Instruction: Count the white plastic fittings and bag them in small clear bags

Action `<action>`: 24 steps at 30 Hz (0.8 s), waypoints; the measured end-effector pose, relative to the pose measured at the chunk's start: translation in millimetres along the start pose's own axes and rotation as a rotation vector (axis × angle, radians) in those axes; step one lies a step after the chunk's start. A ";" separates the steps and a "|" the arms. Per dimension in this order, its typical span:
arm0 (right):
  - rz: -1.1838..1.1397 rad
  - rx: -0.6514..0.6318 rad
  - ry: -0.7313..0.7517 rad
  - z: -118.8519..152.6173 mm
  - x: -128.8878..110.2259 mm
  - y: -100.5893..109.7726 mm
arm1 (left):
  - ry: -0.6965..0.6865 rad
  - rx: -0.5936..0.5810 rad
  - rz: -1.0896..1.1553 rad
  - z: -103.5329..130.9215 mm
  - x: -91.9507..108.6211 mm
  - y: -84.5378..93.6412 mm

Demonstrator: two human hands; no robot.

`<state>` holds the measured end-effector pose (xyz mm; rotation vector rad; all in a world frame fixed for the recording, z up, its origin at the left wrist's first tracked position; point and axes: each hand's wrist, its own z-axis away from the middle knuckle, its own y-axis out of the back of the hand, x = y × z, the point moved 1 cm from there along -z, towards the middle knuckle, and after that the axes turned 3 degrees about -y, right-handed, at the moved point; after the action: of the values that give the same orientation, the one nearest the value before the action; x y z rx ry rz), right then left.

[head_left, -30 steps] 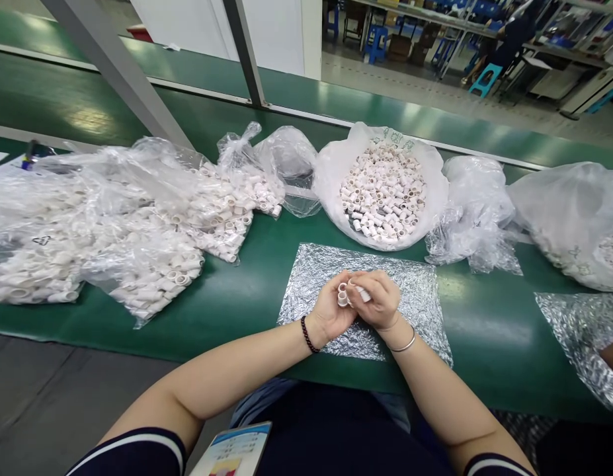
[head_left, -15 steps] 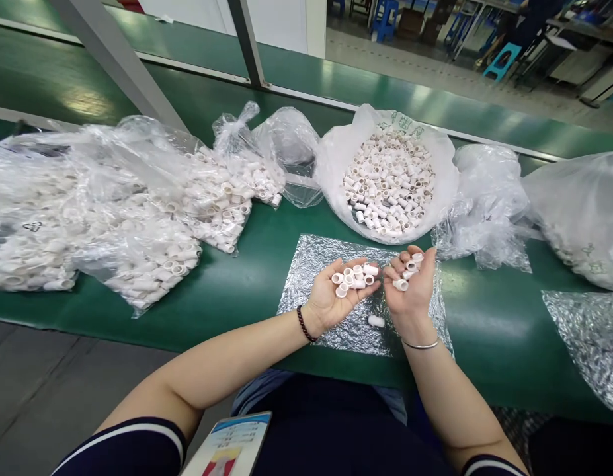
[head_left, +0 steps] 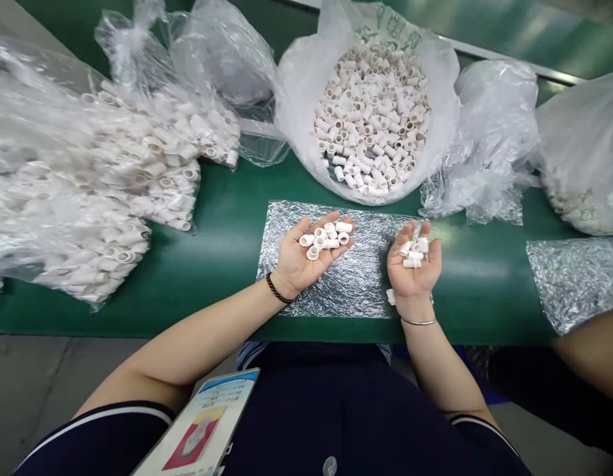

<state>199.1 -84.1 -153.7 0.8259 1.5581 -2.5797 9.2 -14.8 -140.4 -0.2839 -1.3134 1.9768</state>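
Palm up, my left hand (head_left: pixel 292 263) cradles several short white plastic pipe fittings (head_left: pixel 330 244) on its slightly curled fingers. My right hand (head_left: pixel 408 281), also palm up, holds a smaller cluster of the same fittings (head_left: pixel 413 254), its fingers partly curled around them. Under both hands lies a crinkled silvery sheet (head_left: pixel 358 284) on the green tabletop. One loose fitting (head_left: pixel 391 297) rests beside my right wrist, partly hidden by it. Just beyond the sheet stands an open white plastic bag (head_left: pixel 293 86) with many fittings (head_left: pixel 375 112) inside.
Clear bags full of fittings (head_left: pixel 88 258) cover the left of the green table (head_left: pixel 221 264). Crumpled clear plastic (head_left: pixel 489 139) and another white bag (head_left: pixel 584 152) stand at the right. A second silvery sheet (head_left: pixel 574 277) lies near another person's arm (head_left: pixel 594 350).
My hands have moved apart, the right one turning its palm further up. Both still hold fittings. The view has tilted down, and the other person's arm shows more at the right.
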 end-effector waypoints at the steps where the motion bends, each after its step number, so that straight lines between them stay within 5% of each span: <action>1: 0.052 -0.017 0.016 -0.7 1.3 -0.1 | 0.012 0.003 0.002 0.8 -0.7 0.4; 9: 0.286 -0.183 -0.101 25.1 18.3 -21.5 | 0.134 -0.033 0.024 9.3 -0.3 -1.3; 24: 0.266 -0.276 -0.228 21.2 22.0 -12.7 | 0.148 -0.005 0.000 7.1 1.6 -2.1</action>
<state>167.6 -89.8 -145.3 0.6364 1.5671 -2.1295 5.2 -18.3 -135.0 -0.4247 -1.2242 1.9137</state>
